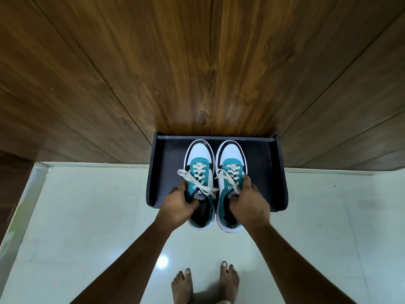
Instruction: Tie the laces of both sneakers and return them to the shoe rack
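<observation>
Gripping one sneaker in each hand, the person stands barefoot on the pale tiled floor (76, 216) and reaches down to the dark shoe rack (278, 172) set against the wood-panelled wall (197, 62). The left hand (180, 205) is closed around the collar of the left sneaker (200, 163), thumb on the outer side and fingers curled into the opening; the right hand (248, 202) clasps the right sneaker (232, 161) the same way, with its thumb lying along the outer edge near the eyelets. Both shoes sit side by side on the top shelf, toes toward the wall and near the back rail, heels jutting a little past the front edge. Whether the soles rest fully on the shelf or are just lifted cannot be told. The cream laces (197, 183) look loose: on the left shoe the ends sprawl across the tongue and over the side, and I see no finished bow on either. So I judge the tying step has not been done, and the hold on both collars suggests the pair is being taken off the rack to work on. The next move calls for lifting both shoes clear of the side walls without snagging the trailing lace ends, setting them down somewhere steady, then freeing the fingers to gather each pair of ends.
</observation>
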